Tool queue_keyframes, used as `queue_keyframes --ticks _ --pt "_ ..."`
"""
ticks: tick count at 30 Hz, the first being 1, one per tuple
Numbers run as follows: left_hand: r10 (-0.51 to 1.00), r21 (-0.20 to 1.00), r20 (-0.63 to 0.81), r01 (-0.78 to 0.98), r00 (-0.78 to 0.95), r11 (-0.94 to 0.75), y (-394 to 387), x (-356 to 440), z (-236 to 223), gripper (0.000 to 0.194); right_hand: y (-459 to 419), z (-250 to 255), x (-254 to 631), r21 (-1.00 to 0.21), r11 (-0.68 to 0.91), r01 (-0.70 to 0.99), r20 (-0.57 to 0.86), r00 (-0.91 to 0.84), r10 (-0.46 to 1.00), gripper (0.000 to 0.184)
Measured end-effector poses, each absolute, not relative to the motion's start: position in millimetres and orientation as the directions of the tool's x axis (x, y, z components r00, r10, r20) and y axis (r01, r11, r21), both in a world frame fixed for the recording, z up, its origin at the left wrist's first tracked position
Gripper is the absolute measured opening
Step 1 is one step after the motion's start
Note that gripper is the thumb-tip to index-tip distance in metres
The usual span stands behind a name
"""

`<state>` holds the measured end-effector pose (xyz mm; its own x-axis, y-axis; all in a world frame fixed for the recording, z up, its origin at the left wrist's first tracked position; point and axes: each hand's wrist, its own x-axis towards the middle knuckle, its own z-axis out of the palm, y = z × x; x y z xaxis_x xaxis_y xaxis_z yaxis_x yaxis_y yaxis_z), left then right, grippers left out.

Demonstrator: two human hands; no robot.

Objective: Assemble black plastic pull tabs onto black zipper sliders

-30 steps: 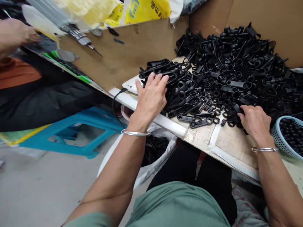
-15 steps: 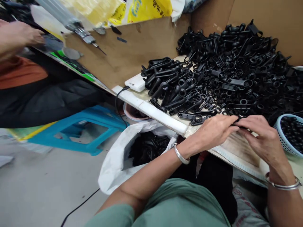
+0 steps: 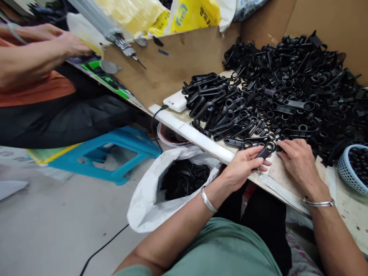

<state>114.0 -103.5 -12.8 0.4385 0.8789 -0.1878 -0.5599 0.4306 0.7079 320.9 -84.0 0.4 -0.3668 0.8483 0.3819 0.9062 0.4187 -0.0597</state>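
Between the thumb and fingers of my left hand [image 3: 244, 165] is a black plastic arm with a ring-shaped end [image 3: 266, 150], held over the table's front edge. My right hand [image 3: 297, 161] is just to the right of that ring end, over the tabletop. Its fingers are pinched together at the near edge of the heap, and whatever they hold is hidden. Beyond both hands spreads a large heap of black plastic parts [image 3: 299, 88], arms and rings mixed. Longer black arms [image 3: 209, 92] lie bunched on its left side.
A white sack [image 3: 143, 203] of black parts hangs open below the table edge. To the right stands a pale blue basket [image 3: 346, 168] of black balls. An electric screwdriver [image 3: 123, 44] hangs at upper left. Another person's hands [image 3: 69, 44] work beyond a blue stool [image 3: 94, 161].
My left hand left the bunched arms, met the right hand at the heap's near edge, then drew slightly left with a black arm in it. The right hand has shifted slightly left.
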Motion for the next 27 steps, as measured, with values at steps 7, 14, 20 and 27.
queue_keyframes --ticks 7,14,20,27 --pt "0.88 0.677 -0.204 -0.587 0.429 0.443 -106 124 -23 0.048 -117 15 319 -0.68 0.301 0.669 0.36 -0.054 0.932 0.035" --pt "0.908 0.774 -0.123 -0.534 0.401 0.341 -111 136 -17 0.048 -131 1 292 -0.381 0.398 0.834 0.581 -0.119 0.805 0.031" --pt "0.91 0.873 0.024 -0.452 0.414 0.182 -118 141 -19 0.053 -131 -4 291 -0.259 0.405 0.877 0.581 -0.193 0.79 0.035" --pt "0.905 0.989 0.144 -0.085 0.399 -0.119 -126 136 -20 0.052 -141 0 288 -0.199 0.349 0.916 0.518 -0.204 0.831 0.04"
